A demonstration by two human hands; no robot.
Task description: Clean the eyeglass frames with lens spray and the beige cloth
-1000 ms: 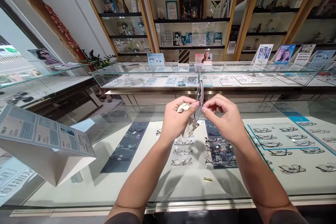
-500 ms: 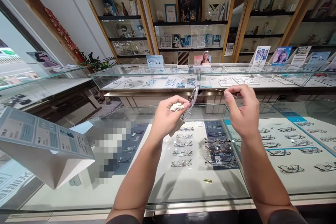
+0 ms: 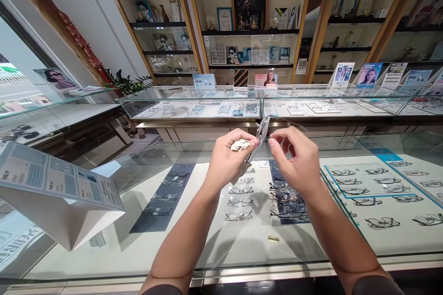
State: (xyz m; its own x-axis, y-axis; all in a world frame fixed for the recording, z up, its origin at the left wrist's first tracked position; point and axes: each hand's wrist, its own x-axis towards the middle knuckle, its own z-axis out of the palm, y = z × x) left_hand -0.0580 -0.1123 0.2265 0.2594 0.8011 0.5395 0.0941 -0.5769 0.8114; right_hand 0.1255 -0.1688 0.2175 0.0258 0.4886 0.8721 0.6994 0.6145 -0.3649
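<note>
My left hand (image 3: 228, 156) is closed, holding a pair of eyeglasses (image 3: 263, 128) by the rim between thumb and fingers. A crumpled whitish cloth (image 3: 239, 145) is tucked in the same hand. The glasses are tilted and seen nearly edge-on, with a thin temple running off to the right behind my other hand. Just right of the lenses is my right hand (image 3: 297, 159), fingers curled, thumb and index fingertips close together. Whatever is between those fingertips is too small to make out. Both hands are raised above the glass display case (image 3: 214, 244).
Rows of eyeglasses (image 3: 240, 202) lie inside the case below. A small gold-coloured piece (image 3: 273, 238) is near its front. A folded card stand (image 3: 62, 193) occupies the left. More glass counters (image 3: 207, 122) and wooden shelves (image 3: 249, 32) stand behind.
My right hand has moved left and slightly down, from well apart to close beside the lenses. My left hand, with the glasses and cloth, has shifted slightly right.
</note>
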